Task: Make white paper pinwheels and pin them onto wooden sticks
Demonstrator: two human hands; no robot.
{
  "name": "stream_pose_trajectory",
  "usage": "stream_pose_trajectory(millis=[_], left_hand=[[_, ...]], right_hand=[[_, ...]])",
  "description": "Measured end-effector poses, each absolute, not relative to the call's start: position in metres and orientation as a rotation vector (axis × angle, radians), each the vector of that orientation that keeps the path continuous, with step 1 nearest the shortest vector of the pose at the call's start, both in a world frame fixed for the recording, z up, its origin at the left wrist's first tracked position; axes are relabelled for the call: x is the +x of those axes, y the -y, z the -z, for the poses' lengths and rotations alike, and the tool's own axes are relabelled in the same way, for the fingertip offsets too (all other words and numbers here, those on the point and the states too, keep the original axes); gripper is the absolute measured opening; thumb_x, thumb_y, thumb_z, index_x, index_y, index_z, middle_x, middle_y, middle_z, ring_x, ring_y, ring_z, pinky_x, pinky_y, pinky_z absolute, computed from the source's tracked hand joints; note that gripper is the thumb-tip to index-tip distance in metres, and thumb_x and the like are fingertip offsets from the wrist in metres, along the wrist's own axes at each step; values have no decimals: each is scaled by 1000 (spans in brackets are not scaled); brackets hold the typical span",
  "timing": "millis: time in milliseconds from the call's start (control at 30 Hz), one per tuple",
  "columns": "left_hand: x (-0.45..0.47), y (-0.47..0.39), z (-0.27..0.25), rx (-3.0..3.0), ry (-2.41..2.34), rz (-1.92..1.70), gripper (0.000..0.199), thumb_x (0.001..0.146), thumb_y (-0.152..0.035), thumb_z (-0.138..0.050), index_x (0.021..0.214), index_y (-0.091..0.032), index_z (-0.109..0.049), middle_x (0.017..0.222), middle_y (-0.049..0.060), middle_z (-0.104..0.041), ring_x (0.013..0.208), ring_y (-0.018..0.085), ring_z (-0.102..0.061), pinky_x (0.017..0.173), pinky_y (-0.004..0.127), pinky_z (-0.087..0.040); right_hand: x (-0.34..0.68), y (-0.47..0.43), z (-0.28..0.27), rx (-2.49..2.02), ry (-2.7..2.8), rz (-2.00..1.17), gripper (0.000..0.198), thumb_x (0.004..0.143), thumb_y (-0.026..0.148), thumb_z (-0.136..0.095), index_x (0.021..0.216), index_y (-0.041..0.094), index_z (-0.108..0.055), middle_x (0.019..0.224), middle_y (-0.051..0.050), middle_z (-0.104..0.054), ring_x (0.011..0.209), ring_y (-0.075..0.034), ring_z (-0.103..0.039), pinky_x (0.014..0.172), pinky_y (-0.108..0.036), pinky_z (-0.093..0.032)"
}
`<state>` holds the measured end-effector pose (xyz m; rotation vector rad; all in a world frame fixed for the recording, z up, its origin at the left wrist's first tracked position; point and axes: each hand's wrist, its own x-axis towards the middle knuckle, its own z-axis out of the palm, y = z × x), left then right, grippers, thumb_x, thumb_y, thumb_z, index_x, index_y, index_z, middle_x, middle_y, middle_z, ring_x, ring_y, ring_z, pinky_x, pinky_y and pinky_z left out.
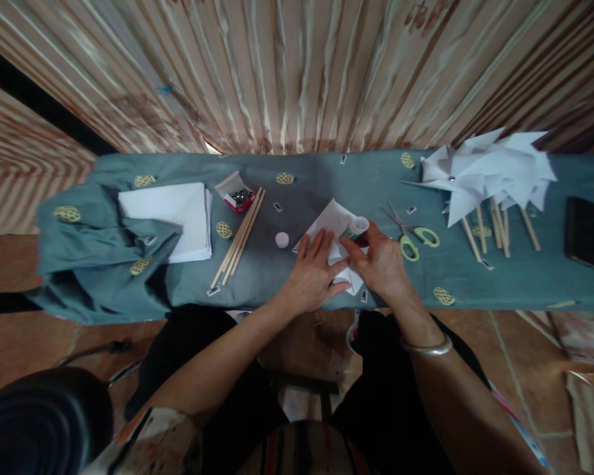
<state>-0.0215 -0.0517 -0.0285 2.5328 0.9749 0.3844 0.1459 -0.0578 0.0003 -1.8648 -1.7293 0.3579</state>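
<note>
My left hand (314, 270) lies with its fingers spread on a folded piece of white paper (331, 216), pressing it against the cloth. In my right hand (379, 260) is a glue stick (355, 228) with a green label, tilted over the same paper; the end that meets the paper is hidden by my fingers. A small white round cap (282, 240) rests to the left of the paper. Green-handled scissors (410, 236) lie spread just right of my right hand.
Several finished paper pinwheels (490, 171) on wooden sticks are heaped at the right, near a dark phone (589, 233). Left of the cap lie loose wooden sticks (240, 236), an opened small box of pins (238, 196) and stacked white paper (178, 218). A grey-green cloth (307, 178) covers the table.
</note>
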Motion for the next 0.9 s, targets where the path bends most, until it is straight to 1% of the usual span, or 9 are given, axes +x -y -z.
stream_pose_trajectory(millis=[133,267,367,567,733,900], left_hand=[[-22,52,27,2529,-976,-386,51,89,-50,-64,135,-26,-61,165,16,-28,153,40,-21,120,68,-19],[-21,52,28,2537,-987,-367,52,88,-51,-65,133,-25,-62,163,18,-30,153,41,-21,120,68,-19],[-21,52,28,2537,-983,-362,52,88,-52,-65,132,-24,-63,163,19,-30,153,41,-21,119,68,-19],[-22,52,29,2534,-981,-382,49,88,-50,-66,131,-25,-64,165,16,-28,153,40,-20,120,68,-19],[-22,52,32,2554,-975,-392,50,89,-53,-63,130,-25,-65,163,18,-30,153,41,-20,119,68,-19],[-22,51,34,2549,-973,-387,52,89,-54,-62,131,-24,-64,163,19,-30,153,43,-20,119,69,-18]], right_hand=[[145,57,1,-1824,1783,-351,33,93,49,-51,100,19,-61,80,-10,-71,73,-26,-66,65,-35,-47],[144,58,0,-1825,1816,-337,31,93,45,-50,101,17,-62,82,-11,-70,76,-27,-65,68,-36,-48],[143,58,-1,-1818,1835,-342,30,93,43,-50,102,17,-62,83,-11,-69,75,-25,-64,68,-35,-47],[145,59,1,-1807,1862,-334,33,94,45,-49,104,17,-61,83,-11,-68,74,-26,-63,67,-35,-48],[145,60,1,-1789,1874,-341,32,95,46,-48,104,18,-61,83,-10,-68,75,-25,-64,69,-36,-48],[146,61,-1,-1789,1890,-364,33,95,45,-47,105,16,-60,86,-12,-69,78,-27,-65,71,-37,-49]])
